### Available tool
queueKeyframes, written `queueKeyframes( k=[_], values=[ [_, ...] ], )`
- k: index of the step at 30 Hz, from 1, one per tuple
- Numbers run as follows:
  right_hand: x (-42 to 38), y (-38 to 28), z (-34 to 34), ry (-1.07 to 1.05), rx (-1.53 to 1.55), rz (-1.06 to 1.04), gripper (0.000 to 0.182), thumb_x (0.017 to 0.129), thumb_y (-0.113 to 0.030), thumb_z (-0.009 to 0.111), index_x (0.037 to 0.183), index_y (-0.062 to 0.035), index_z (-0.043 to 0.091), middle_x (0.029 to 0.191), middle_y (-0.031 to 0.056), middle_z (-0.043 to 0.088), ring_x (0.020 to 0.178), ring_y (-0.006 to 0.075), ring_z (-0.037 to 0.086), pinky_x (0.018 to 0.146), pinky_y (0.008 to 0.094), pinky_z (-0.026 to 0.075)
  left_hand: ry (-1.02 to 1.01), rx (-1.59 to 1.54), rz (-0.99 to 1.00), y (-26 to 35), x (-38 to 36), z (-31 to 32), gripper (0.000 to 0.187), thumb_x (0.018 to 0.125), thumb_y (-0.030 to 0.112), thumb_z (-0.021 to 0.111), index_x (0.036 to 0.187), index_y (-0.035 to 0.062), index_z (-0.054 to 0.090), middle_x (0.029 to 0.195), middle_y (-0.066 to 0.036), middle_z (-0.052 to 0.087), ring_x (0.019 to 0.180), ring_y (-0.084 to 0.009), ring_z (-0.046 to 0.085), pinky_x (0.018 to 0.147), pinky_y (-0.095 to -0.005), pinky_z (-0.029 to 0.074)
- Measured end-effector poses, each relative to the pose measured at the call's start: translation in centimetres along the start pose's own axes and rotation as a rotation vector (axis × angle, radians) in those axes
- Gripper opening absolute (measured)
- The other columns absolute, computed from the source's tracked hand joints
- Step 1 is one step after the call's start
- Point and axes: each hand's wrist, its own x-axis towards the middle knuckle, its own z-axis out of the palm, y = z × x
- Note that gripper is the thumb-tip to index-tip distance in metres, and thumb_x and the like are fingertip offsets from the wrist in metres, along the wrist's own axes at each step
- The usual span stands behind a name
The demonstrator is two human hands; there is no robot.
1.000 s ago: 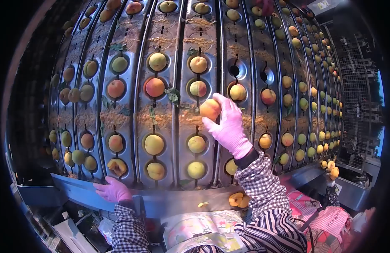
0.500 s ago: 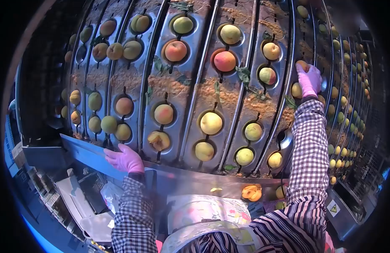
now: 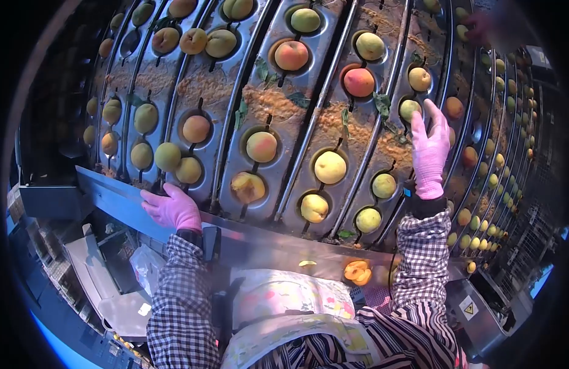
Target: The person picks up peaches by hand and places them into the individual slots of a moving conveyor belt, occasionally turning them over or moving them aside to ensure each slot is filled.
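Right hand (image 3: pixel 430 154) hangs open-fingered, holding nothing, just beside a greenish peach (image 3: pixel 410 109) cupped near the drum's (image 3: pixel 278 104) right edge. Left hand (image 3: pixel 172 209) rests flat, empty, on the lower rail (image 3: pixel 118 200). Judged light, soft, bruisable: cradle its sides, no pinching.

Right of the right hand (image 3: pixel 430 150), the far fruit rows (image 3: pixel 512 123) shrink too small to tell apart; a blurred shape (image 3: pixel 490 27) sits above them

Split fruit (image 3: pixel 358 271) beside yellow warning sticker (image 3: pixel 468 307)
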Motion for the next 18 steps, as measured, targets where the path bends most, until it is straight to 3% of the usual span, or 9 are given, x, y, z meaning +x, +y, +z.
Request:
queueKeyframes(
  k=[1,2,6,9,12,15,18],
  values=[
    [-2.3,-1.3,0.5,-0.051,0.137,-0.015,0.041,0.086,-0.017,0.075,0.124,-0.0043,0.064,0.122,0.0152,0.065,0.12,0.0301,0.058,0.105,0.0395,0.044,-0.016,-0.005,-0.012,0.2,0.0,-0.2,0.075,0.099,0.045,0.05,0.154,0.0016,0.025,0.153,-0.032,0.033,0.142,-0.045,0.033,0.117,-0.0505,0.028],
    [-4.1,-3.3,0.2,-0.138,0.039,-0.098,0.046,0.082,-0.017,0.077,0.124,-0.0057,0.064,0.123,0.0142,0.065,0.123,0.0326,0.056,0.107,0.0417,0.043,-0.028,-0.008,-0.026,0.4,0.0,-0.4,0.075,0.099,0.046,0.049,0.155,0.0024,0.025,0.153,-0.032,0.032,0.142,-0.0449,0.033,0.117,-0.0504,0.028],
    [-9.5,-6.8,1.0,-0.493,-0.104,-0.296,0.069,0.073,-0.029,0.077,0.136,-0.0109,0.055,0.137,0.0106,0.056,0.136,0.0346,0.043,0.112,0.0511,0.031,-0.033,0.007,-0.052,0.9,-0.1,-0.8,0.075,0.099,0.047,0.048,0.155,0.0041,0.025,0.154,-0.032,0.031,0.143,-0.0445,0.033,0.117,-0.0502,0.028],
    [-11.2,-7.2,3.0,-0.518,-0.247,-0.442,0.071,0.072,-0.032,0.076,0.136,-0.0096,0.054,0.13,0.0111,0.058,0.131,0.0329,0.045,0.111,0.0524,0.029,-0.047,-0.006,-0.06,0.8,-0.3,-1.0,0.075,0.099,0.048,0.048,0.155,0.0046,0.024,0.154,-0.032,0.031,0.143,-0.0442,0.033,0.117,-0.0501,0.028],
    [-11.2,-6.8,3.8,-0.567,-0.21,-0.409,0.072,0.071,-0.03,0.077,0.135,-0.0081,0.053,0.129,0.0111,0.058,0.125,0.0332,0.05,0.108,0.051,0.033,-0.04,-0.017,-0.052,0.7,0.0,-0.6,0.076,0.099,0.049,0.048,0.156,0.0048,0.024,0.154,-0.032,0.03,0.143,-0.0442,0.033,0.117,-0.0502,0.027],
    [-11.3,-7.0,3.3,-0.382,-0.045,-0.416,0.073,0.07,-0.03,0.079,0.135,-0.0081,0.053,0.129,0.0109,0.058,0.123,0.0328,0.051,0.108,0.0501,0.035,-0.047,-0.01,-0.063,0.8,-0.2,-0.9,0.076,0.099,0.049,0.049,0.156,0.005,0.023,0.155,-0.032,0.03,0.143,-0.044,0.033,0.117,-0.0502,0.028],
    [-11.6,-6.8,3.5,-0.42,-0.143,-0.389,0.074,0.069,-0.031,0.08,0.134,-0.0079,0.053,0.128,0.0107,0.058,0.123,0.0324,0.051,0.108,0.0504,0.035,-0.055,-0.003,-0.064,1.1,-0.2,-1.2,0.076,0.099,0.049,0.048,0.156,0.0051,0.023,0.155,-0.032,0.03,0.144,-0.0438,0.033,0.117,-0.0501,0.028]
  ],
)
